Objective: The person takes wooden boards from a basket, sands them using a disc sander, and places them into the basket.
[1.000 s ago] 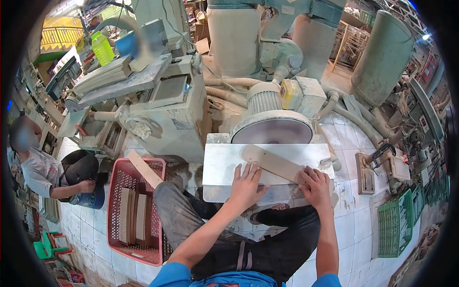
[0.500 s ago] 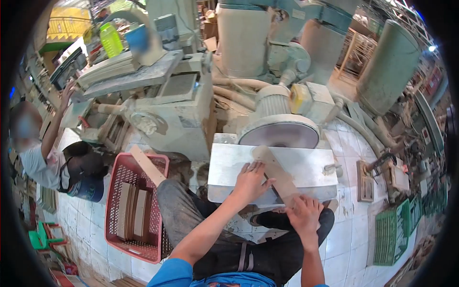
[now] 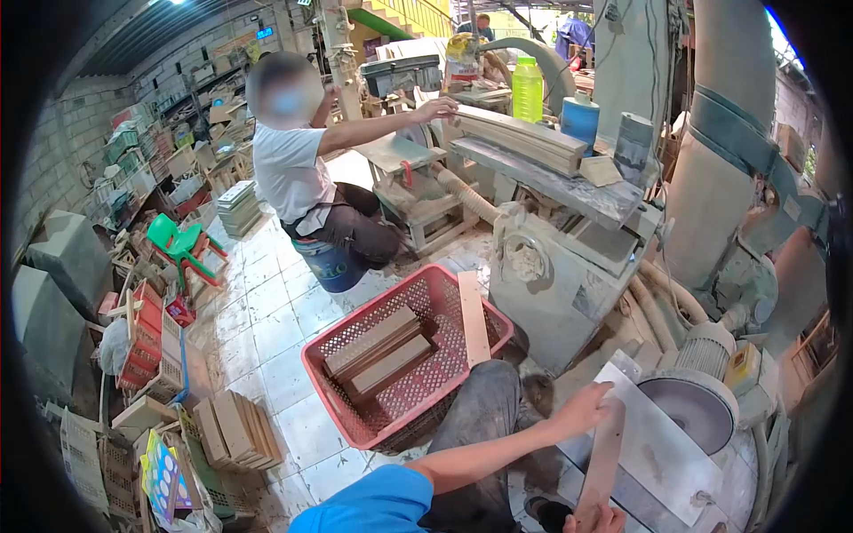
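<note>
A flat wooden board (image 3: 602,455) lies slantwise at the near edge of a metal work table (image 3: 662,449). My left hand (image 3: 582,410) grips the board's far end. At the bottom of the view, my right hand (image 3: 606,520) holds its near end, partly cut off by the frame edge. Just beyond the table stands a disc sander (image 3: 689,414) with a round, dark face; the board is apart from it. Against the basket rim and my knee leans another wooden board (image 3: 474,320) with small holes.
Left of my leg, a red plastic basket (image 3: 333,397) contains several boards (image 3: 391,360). Beyond it a co-worker (image 3: 298,169) sits on a blue bucket (image 3: 330,266), one hand at stacked planks (image 3: 524,138) on a machine. More boards (image 3: 235,431) stand on the tiled floor, near a green chair (image 3: 182,244).
The head view has swung left, bringing the basket and co-worker nearer the middle. The board has shifted back from the sanding disc toward the table's near edge, with both hands still on it.
</note>
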### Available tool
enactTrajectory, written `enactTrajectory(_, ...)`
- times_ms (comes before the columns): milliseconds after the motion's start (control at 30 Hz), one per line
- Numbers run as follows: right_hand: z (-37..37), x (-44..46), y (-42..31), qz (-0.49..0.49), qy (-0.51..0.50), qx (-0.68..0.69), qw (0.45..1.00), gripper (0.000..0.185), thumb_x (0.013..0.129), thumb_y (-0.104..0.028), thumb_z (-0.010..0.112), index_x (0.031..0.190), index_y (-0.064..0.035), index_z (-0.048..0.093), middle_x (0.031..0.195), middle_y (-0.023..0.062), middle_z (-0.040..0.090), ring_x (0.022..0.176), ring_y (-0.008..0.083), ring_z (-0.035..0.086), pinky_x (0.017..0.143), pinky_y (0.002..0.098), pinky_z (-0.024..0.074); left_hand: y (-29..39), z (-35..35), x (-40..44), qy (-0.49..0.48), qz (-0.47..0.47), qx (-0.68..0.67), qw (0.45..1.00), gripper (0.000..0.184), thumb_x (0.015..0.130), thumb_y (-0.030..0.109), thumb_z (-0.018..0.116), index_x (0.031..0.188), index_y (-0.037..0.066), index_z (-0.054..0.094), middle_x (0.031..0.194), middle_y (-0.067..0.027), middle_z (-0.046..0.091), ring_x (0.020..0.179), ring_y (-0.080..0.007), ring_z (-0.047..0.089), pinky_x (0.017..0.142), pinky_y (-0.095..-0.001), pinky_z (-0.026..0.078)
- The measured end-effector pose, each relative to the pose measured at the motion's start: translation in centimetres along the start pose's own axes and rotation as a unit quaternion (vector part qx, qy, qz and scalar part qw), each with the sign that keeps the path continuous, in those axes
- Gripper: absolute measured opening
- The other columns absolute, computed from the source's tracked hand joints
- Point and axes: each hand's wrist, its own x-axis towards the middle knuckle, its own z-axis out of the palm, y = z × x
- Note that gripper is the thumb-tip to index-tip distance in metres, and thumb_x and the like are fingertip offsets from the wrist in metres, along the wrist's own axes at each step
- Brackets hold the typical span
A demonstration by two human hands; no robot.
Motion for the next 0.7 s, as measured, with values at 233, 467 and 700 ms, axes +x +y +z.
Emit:
enactTrajectory(233,-2.8,2.9,2.1,-0.125,-0.004,0.046,0.991,0.050,0.074,-0.028,0.082,0.116,-0.0078,0.064,0.110,0.0209,0.060,0.102,0.0436,0.058,0.089,0.0523,0.0477,2.9,-9.3,-0.7,-0.182,-0.202,-0.176,0.946,0.046,0.095,0.018,0.055,0.136,-0.001,0.054,0.094,-0.0088,0.068,0.072,-0.0166,0.066,0.065,-0.0291,0.052)
enactTrajectory(467,-0.5,6.7,6.2,-0.069,-0.017,-0.076,0.995,0.058,0.082,-0.038,0.077,0.132,-0.0135,0.060,0.134,0.0131,0.059,0.122,0.0377,0.052,0.104,0.0522,0.0382,0.9,-8.9,-1.4,-0.062,-0.260,-0.333,0.904,0.044,0.101,0.013,0.048,0.143,0.000,0.048,0.097,-0.0058,0.066,0.074,-0.0098,0.063,0.065,-0.0245,0.052)
enactTrajectory(700,1.7,6.3,10.4,0.018,-0.022,-0.124,0.992,0.057,0.087,-0.037,0.073,0.138,-0.0166,0.057,0.140,0.0190,0.054,0.129,0.0393,0.049,0.107,0.0529,0.0373,-2.5,-9.1,-2.1,0.026,-0.286,-0.360,0.888,0.042,0.100,0.014,0.051,0.139,-0.001,0.051,0.100,-0.0050,0.066,0.076,-0.0096,0.062,0.067,-0.0241,0.050)
